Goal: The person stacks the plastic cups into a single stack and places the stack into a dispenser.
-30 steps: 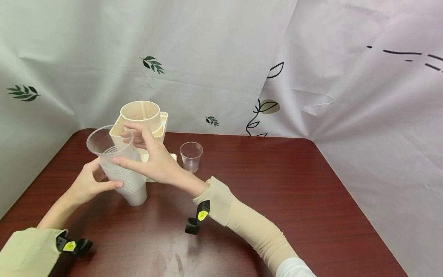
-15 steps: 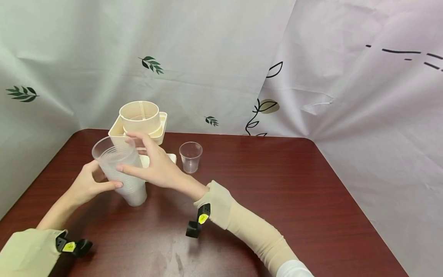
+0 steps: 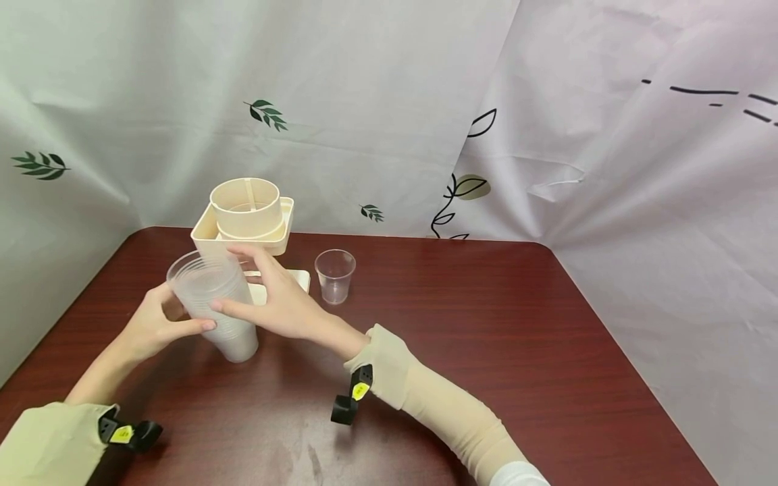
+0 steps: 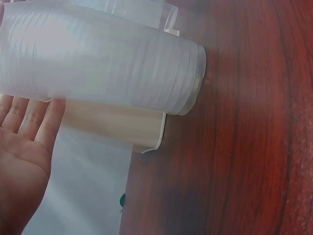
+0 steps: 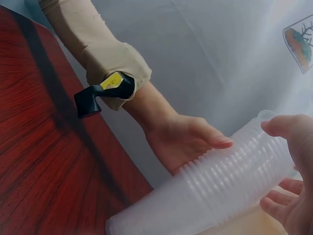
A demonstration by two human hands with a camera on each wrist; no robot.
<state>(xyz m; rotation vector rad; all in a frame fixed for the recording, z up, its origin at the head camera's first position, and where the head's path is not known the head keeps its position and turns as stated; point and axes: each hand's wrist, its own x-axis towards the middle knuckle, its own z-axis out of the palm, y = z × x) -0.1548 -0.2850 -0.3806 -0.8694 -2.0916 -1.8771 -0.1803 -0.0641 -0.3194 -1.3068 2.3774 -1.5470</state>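
A tall stack of clear plastic cups [image 3: 227, 331] leans above the dark red table, its rim end tilted up to the left in the head view. My left hand [image 3: 146, 325] grips it around the middle, thumb on the near side. Near the rim, my right hand [image 3: 282, 304] holds the upper cups between thumb and fingers; its far fingers are partly hidden. The left wrist view has the nested cups [image 4: 107, 58] close up beside the left palm [image 4: 22, 161]. In the right wrist view both hands flank the ribbed stack [image 5: 210, 191].
Behind the stack stands a cream plastic holder with a round ring [image 3: 246, 219] over a squarish tray and a flat base [image 3: 299, 278]. A single clear cup [image 3: 335, 278] stands upright to its right. A pale leaf-print curtain [image 3: 365, 101] borders the table [image 3: 462, 364].
The top cup, raised out of the stack earlier, has slid down into the others. My right hand has moved down with it; the left hand has stayed in place.
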